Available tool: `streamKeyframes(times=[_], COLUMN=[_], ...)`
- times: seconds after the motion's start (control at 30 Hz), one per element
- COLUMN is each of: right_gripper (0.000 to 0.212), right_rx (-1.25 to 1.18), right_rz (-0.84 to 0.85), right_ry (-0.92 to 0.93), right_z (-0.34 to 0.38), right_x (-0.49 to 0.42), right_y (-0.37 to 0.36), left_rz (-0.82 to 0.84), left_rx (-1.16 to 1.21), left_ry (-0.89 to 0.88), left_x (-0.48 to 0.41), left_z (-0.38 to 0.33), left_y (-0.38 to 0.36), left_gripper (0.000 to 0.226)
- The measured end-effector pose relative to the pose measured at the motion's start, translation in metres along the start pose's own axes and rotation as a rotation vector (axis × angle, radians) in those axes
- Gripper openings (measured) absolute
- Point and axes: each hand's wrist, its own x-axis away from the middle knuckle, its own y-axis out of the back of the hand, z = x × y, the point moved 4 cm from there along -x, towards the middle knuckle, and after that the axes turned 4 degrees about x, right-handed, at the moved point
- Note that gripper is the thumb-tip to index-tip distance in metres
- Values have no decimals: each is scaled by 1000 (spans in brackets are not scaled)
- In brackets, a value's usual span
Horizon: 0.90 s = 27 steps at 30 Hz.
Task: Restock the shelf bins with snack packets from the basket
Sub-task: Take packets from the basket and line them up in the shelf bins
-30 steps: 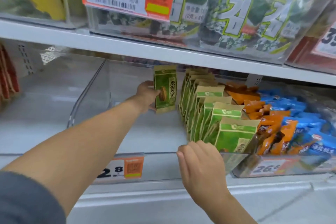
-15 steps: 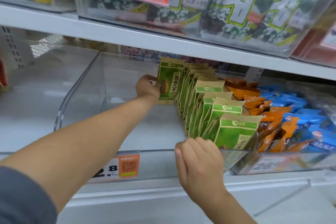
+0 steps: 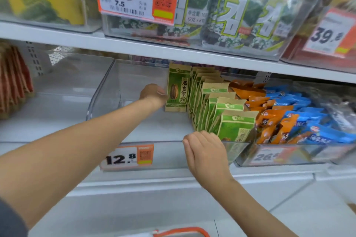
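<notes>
- Left hand is deep in the clear plastic shelf bin, pinching a green-and-tan paper sunflower-seed packet by its left edge. The thumb is on the front; the fingers behind are hidden.
- That packet stands upright at the back of the bin, just left of the far end of the row of matching green packets and facing the camera.
- The row runs from back to front along the bin's right side, each packet on edge.
- Right hand is at the bin's front rim, fingers pressed together and bent towards the nearest packets. The tips are out of sight, so I cannot tell whether it grips anything.
- An orange-and-white price tag reading 12.8 is on the bin's front.
- Next bin to the right: glossy orange packets beside glossy blue packets.
- Bottom edge: the orange basket rim just shows.
</notes>
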Motion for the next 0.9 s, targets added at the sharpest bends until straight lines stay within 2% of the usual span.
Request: streamKeyframes(times=[0.1, 0.17, 0.23, 0.3, 0.37, 0.5, 0.57, 0.67, 0.77, 0.9], right_gripper=[32, 27, 23, 17, 16, 20, 24, 35, 43, 46], right_rx=[-97, -163, -186, -218, -294, -415, -448, -358, -278, -226], right_rz=[64, 24, -8, 37, 181, 705, 971, 1316, 1465, 1488], right_ry=[-35, -62, -43, -23, -82, -205, -204, -124, -140, -212], right_z=[2, 7, 20, 36, 51, 74, 90, 108, 108, 98], right_x=[0, 3, 11, 25, 44, 93, 122, 170, 205, 225], right_y=[9, 24, 41, 53, 56, 33, 19, -8, -32, -55], left_rz=[-2, -45, -60, -62, -72, 69, 191, 291, 331, 340], left_rx=[-153, -198, -205, -200, -223, -298, -367, -483, -527, -485], left_ry=[-92, -146, -217, -277, -296, -170, -47, 38, 123, 158], left_x=[54, 91, 126, 164, 200, 250, 269, 289, 292, 290], left_z=[-12, -13, -11, -8, 2, 63, 108, 169, 200, 210], left_y=[18, 33, 46, 58, 67, 71, 71, 77, 83, 79], left_gripper=[8, 7, 22, 23, 20, 18, 16, 17, 15, 10])
